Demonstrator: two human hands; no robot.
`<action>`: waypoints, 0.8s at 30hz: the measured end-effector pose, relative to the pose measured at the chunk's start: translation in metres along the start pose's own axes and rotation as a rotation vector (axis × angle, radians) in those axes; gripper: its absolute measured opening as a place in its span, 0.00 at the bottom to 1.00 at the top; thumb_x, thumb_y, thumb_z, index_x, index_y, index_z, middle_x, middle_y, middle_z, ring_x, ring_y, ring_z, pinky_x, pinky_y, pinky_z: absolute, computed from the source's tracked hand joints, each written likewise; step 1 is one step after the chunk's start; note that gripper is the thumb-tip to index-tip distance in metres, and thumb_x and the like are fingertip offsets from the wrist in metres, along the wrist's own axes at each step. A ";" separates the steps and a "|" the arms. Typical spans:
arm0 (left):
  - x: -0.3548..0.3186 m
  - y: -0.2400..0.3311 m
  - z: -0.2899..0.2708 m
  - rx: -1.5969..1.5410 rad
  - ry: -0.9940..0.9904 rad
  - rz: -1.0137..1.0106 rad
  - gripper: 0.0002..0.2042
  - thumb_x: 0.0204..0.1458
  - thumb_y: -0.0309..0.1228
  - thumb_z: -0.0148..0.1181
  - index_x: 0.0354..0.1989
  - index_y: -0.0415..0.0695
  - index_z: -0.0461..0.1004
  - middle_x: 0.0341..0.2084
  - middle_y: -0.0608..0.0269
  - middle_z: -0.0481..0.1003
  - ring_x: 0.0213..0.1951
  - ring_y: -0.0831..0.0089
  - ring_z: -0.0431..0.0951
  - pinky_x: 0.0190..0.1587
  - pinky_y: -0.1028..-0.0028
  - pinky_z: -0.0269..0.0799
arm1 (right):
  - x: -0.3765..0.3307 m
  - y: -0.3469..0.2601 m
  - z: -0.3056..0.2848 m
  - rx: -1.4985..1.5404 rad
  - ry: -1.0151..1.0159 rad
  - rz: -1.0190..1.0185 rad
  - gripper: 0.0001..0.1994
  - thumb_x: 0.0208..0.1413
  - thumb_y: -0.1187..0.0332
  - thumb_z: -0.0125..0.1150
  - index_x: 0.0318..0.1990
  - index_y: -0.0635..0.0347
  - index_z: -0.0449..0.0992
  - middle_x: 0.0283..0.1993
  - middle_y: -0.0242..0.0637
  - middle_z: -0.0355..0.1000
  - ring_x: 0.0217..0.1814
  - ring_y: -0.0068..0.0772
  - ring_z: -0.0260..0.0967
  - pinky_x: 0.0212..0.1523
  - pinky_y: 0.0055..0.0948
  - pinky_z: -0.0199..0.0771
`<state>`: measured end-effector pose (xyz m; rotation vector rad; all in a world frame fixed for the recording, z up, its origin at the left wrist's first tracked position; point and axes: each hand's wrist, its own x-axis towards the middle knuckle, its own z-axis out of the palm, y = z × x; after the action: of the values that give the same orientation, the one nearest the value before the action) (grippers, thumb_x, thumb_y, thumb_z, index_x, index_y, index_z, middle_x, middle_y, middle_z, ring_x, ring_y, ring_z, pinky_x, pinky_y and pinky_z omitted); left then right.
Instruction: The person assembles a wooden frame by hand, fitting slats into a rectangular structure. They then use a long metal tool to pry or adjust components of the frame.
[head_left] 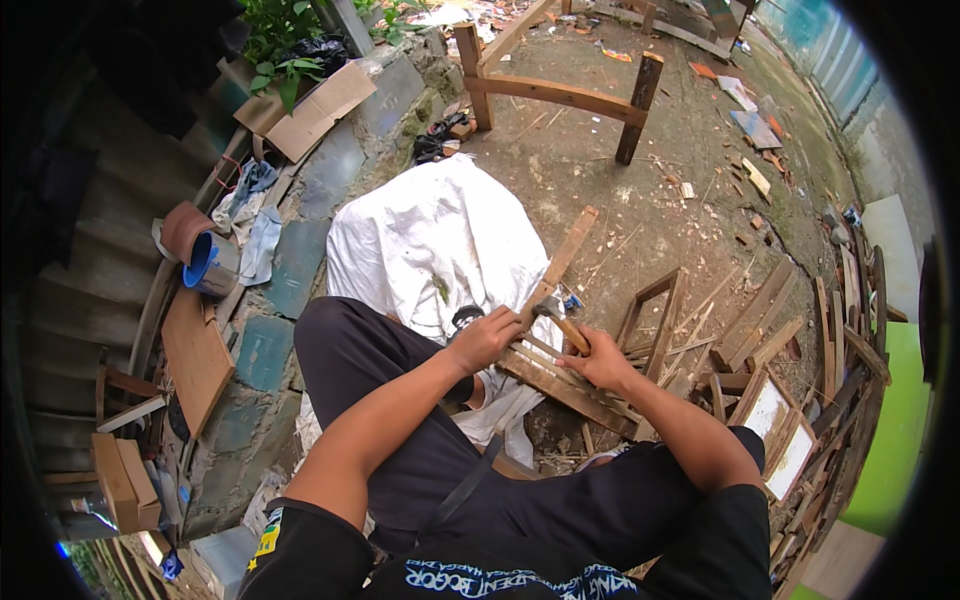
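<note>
In my right hand (600, 362) is a hammer (572, 334), gripped by its light wooden handle. The dark hammer head rests close to the fingertips of my left hand (485, 340). Those fingers are closed at the lower end of a narrow wooden slat (572, 245) that slants away from me. Whether they also pinch a nail is too small to tell. Below both hands lies a thicker wooden beam (565, 393), between my legs. The slat's lower end meets the wood there, partly hidden by my left hand.
A white sack (430, 240) spreads ahead of my left knee. Beyond it stands a wooden frame (560, 93). A small wooden frame (655, 315) and scrap wood (755, 315) lie right. Along the left wall are a blue bucket (208, 265), a cardboard box (320, 110) and a board (197, 360).
</note>
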<state>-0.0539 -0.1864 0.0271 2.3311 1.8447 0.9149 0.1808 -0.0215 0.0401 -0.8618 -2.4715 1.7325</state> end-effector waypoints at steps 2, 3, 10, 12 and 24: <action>0.002 0.002 0.000 -0.051 0.011 -0.035 0.09 0.48 0.20 0.67 0.38 0.38 0.77 0.39 0.56 0.76 0.44 0.58 0.78 0.44 0.65 0.78 | -0.001 0.000 0.000 0.020 0.003 0.002 0.23 0.51 0.61 0.81 0.43 0.67 0.74 0.33 0.45 0.75 0.36 0.35 0.71 0.40 0.38 0.73; 0.002 0.002 0.001 -0.072 0.019 -0.052 0.08 0.48 0.20 0.67 0.37 0.38 0.77 0.38 0.56 0.76 0.43 0.58 0.78 0.44 0.64 0.78 | -0.001 -0.002 0.000 0.031 0.002 0.001 0.23 0.51 0.61 0.81 0.43 0.67 0.74 0.33 0.45 0.75 0.35 0.35 0.71 0.40 0.38 0.73; 0.006 0.010 0.001 -0.210 0.067 -0.188 0.06 0.50 0.19 0.68 0.34 0.35 0.76 0.37 0.53 0.75 0.43 0.54 0.77 0.46 0.62 0.74 | -0.002 -0.006 -0.002 0.004 -0.031 0.039 0.23 0.52 0.61 0.80 0.44 0.67 0.74 0.33 0.43 0.74 0.36 0.32 0.69 0.40 0.37 0.72; 0.007 0.012 0.000 -0.251 0.074 -0.239 0.06 0.50 0.19 0.67 0.33 0.35 0.76 0.37 0.52 0.75 0.43 0.53 0.77 0.46 0.62 0.74 | -0.002 -0.007 -0.002 0.028 -0.030 0.056 0.23 0.52 0.62 0.80 0.44 0.67 0.73 0.34 0.42 0.74 0.36 0.32 0.69 0.41 0.37 0.72; 0.002 0.013 0.004 -0.333 0.125 -0.357 0.06 0.53 0.22 0.68 0.35 0.35 0.77 0.39 0.50 0.77 0.42 0.50 0.79 0.45 0.61 0.76 | -0.005 -0.009 -0.007 0.064 0.008 0.103 0.21 0.55 0.58 0.77 0.44 0.67 0.77 0.32 0.39 0.74 0.36 0.29 0.69 0.41 0.35 0.72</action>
<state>-0.0402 -0.1875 0.0294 1.7203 1.8894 1.2215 0.1829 -0.0197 0.0522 -1.0041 -2.3921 1.8250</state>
